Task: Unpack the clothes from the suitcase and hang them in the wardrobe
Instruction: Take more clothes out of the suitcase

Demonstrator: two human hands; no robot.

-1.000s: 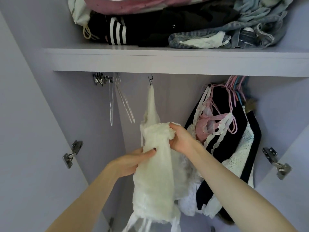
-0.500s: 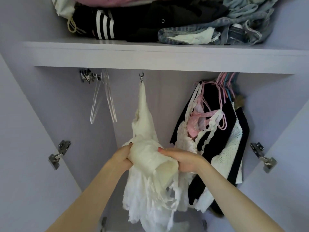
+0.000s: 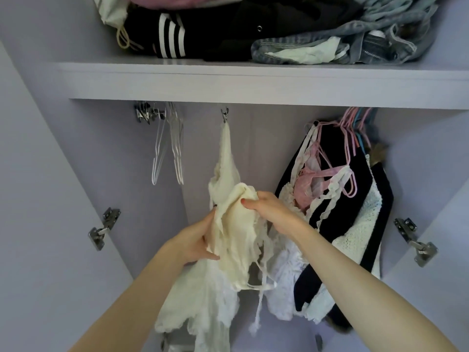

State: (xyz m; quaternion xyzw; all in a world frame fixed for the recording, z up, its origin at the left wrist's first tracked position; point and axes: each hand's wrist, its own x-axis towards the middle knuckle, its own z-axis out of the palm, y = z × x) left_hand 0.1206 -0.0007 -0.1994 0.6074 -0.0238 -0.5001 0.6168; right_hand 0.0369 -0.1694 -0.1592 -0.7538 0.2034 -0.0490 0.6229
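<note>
head view: a cream lace top [image 3: 232,219] hangs from a clip hook [image 3: 224,115] under the shelf [image 3: 253,80], in the middle of the wardrobe. the left hand [image 3: 195,241] has its grip curled round the bunched cloth low on the left; the right hand [image 3: 269,208] pinches a fold near the top right. both hold the top, so it looks to be straightened after hanging.

what could go wrong: a pull downward may slip the thin strap off the hook and drop the top. the loose ties [image 3: 261,295] dangling below could snag on the neighbours.

around: to the right, close beside the top, a crowded bunch of dark and white clothes [image 3: 355,224] on pink hangers [image 3: 350,138] leaves little room. to the left hang empty clear hangers [image 3: 167,148]. folded clothes [image 3: 279,34] sit on the shelf above. the suitcase is out of view.
</note>
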